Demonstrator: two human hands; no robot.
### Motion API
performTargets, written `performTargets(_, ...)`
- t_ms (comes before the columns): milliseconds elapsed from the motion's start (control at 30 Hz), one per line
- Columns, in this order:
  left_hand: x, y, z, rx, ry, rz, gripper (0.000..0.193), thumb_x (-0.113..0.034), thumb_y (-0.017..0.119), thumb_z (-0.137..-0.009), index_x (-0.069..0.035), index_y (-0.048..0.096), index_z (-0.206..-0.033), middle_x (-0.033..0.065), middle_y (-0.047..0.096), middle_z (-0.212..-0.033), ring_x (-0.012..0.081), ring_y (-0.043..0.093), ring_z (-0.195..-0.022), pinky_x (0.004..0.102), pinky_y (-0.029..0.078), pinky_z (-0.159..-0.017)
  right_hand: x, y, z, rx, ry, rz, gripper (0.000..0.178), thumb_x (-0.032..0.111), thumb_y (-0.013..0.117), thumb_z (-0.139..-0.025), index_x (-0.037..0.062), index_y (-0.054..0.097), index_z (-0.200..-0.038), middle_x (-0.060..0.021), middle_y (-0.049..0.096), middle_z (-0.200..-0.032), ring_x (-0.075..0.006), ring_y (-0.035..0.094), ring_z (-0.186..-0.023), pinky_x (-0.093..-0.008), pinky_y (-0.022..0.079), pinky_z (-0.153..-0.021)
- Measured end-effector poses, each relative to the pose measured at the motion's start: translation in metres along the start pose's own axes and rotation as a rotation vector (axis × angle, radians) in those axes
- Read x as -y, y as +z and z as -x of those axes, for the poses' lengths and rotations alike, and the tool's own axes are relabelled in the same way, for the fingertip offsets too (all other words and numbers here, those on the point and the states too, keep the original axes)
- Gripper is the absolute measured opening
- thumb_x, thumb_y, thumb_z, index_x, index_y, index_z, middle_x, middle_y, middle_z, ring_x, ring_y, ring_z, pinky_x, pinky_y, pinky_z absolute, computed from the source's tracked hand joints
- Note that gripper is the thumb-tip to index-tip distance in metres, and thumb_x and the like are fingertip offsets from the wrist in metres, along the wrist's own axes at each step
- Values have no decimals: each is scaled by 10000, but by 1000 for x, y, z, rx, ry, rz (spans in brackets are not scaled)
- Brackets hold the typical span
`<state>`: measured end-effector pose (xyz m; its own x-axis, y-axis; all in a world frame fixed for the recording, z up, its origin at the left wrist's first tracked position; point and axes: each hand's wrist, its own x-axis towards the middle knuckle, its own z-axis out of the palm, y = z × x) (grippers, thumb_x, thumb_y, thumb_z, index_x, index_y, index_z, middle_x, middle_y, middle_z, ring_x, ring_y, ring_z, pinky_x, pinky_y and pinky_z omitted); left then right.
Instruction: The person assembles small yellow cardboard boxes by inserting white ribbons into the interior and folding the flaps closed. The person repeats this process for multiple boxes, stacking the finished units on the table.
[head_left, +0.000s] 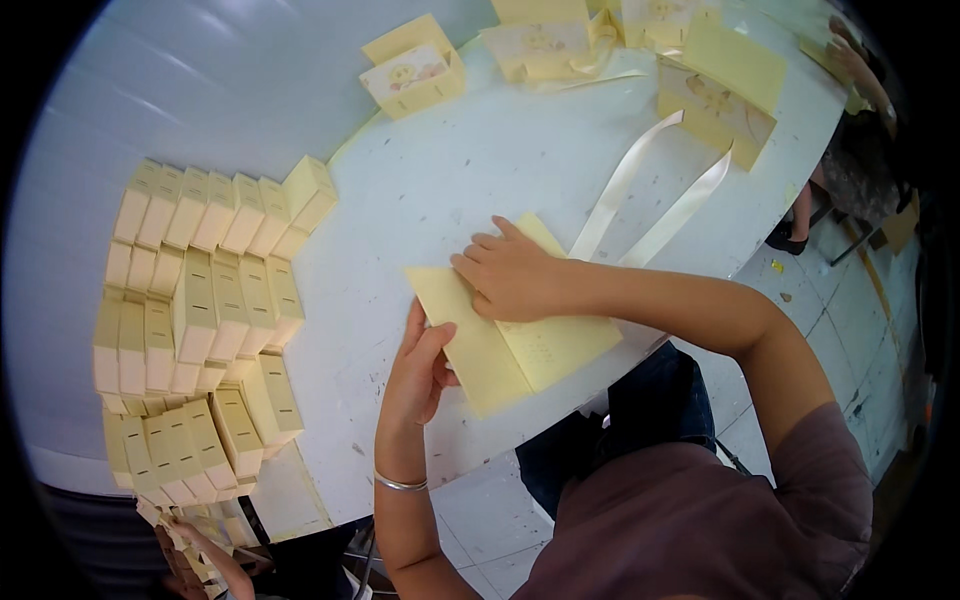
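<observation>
A pale yellow card piece (pixel 487 362), creased down the middle like a folded gift bag, lies tilted at the table's near edge. My left hand (pixel 422 368) grips its left edge, thumb on top and the other fingers going underneath. Across the upper part rests my right hand (pixel 505 272), its fingers spread and slightly bent on the card. Two white ribbon strips (pixel 620 190) run up and right from beneath my right forearm; where they join the card is hidden.
Stacked rows of cream boxes (pixel 200 310) fill the table's left side. Several open yellow gift boxes (pixel 720 95) with printed panels stand along the far edge. The white table (pixel 400 200) curves around me. Other people's hands (pixel 850 60) show at far right and lower left.
</observation>
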<state>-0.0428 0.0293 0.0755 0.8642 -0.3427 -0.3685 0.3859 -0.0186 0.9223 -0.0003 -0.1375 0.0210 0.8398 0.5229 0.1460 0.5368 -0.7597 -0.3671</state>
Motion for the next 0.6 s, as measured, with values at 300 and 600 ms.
performTargets(300,25,-4,8,84,-43,227,598,-17,363,-765,-50,197,-1338,146,428,-1218,244,553,-1010,352,545,-722,-43,-38,6,-249,-82,-1203,155,111,548,-733,87,440,-842,-75,512,-968,-197,457,-1014,-361,322,-910)
performTargets(600,47,-6,2,149,-19,358,596,7,392,-775,-47,208,-1339,140,432,-1231,247,526,-1063,360,511,-802,-128,-73,112,-121,183,-78,283,138,520,-830,84,483,-1105,-122,438,-1193,-230,410,-1131,-353,352,-939)
